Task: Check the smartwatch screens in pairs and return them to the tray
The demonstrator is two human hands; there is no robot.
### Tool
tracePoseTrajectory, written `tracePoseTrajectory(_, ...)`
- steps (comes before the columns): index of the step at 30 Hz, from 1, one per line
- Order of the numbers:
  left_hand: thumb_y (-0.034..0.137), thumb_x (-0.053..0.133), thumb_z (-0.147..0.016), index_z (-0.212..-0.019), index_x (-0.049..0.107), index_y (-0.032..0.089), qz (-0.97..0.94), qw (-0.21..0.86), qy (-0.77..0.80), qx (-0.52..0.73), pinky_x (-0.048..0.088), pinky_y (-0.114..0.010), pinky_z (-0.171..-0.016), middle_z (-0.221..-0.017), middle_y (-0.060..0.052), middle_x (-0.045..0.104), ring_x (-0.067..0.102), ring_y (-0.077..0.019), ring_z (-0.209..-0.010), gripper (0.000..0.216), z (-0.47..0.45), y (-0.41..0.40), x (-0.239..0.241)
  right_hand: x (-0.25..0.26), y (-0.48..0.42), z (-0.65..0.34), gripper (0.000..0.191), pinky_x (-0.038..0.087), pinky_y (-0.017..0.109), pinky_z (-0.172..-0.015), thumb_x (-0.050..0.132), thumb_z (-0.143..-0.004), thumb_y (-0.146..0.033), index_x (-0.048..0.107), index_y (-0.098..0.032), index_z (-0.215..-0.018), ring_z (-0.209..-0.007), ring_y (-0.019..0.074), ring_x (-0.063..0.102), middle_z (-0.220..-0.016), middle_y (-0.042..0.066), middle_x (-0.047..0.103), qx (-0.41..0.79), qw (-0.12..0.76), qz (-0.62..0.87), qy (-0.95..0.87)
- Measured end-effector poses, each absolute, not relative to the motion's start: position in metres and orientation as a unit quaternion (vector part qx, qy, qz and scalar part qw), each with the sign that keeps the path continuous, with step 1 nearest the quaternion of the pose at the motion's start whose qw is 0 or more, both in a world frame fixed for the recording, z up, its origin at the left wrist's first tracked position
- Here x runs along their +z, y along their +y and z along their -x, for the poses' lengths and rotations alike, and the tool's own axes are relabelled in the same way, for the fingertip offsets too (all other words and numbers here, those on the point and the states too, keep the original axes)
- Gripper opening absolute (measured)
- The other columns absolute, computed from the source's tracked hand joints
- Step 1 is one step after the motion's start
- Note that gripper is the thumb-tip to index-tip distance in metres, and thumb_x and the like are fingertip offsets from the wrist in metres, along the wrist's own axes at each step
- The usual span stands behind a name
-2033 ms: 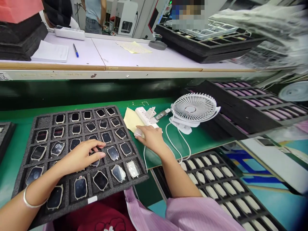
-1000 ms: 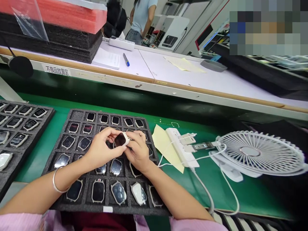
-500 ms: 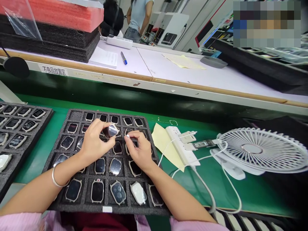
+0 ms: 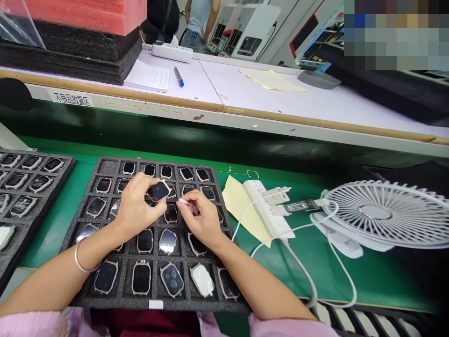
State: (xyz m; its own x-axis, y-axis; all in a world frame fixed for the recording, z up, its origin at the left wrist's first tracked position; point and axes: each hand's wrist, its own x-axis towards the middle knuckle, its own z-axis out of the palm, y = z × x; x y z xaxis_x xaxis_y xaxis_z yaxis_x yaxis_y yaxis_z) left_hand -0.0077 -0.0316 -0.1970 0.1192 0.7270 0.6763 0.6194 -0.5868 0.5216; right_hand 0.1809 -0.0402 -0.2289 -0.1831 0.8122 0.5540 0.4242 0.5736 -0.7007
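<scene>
My left hand (image 4: 138,206) pinches a square smartwatch (image 4: 160,191) without a strap between thumb and fingers, its dark screen tilted up. Close on its right, my right hand (image 4: 201,217) is closed in a pinch on a small white piece (image 4: 183,201), too small to name. The two hands are apart. Both are over a dark grey foam tray (image 4: 109,166) with compartments that hold several more watch bodies, mostly screen up. One watch in the front row (image 4: 202,280) shows a white face. My forearms cover part of the tray.
A second foam tray (image 4: 52,187) of watches lies at the left. To the right are a yellow paper (image 4: 242,206), a white power strip (image 4: 268,210) with cables, and a white fan (image 4: 386,215). Behind runs a raised shelf (image 4: 217,93) with foam blocks (image 4: 77,47) and a pen (image 4: 178,76).
My left hand has tilted the watch slightly, so the bright glare on its screen is gone. My right hand has shifted slightly left with the white piece. The view has moved a little.
</scene>
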Motion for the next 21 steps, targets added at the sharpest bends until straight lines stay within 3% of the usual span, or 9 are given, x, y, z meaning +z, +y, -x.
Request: tracePoseTrajectory(21,0.012,0.068,-0.071,-0.09,0.059,0.017,-0.746,0.065,0.454,0.483,0.049,-0.027,-0.066,-0.078,0.001,0.057,0.056,-0.014,-0.071,0.021,0.0056,-0.0321,-0.1986,-0.2292,-0.0389,-0.1817,0.009,0.038,0.024,-0.049,0.06,-0.09,-0.015,0.055,-0.022,-0.086,-0.051,0.0094,0.044,-0.073,-0.002,0.055,0.226,0.455,0.403,-0.761)
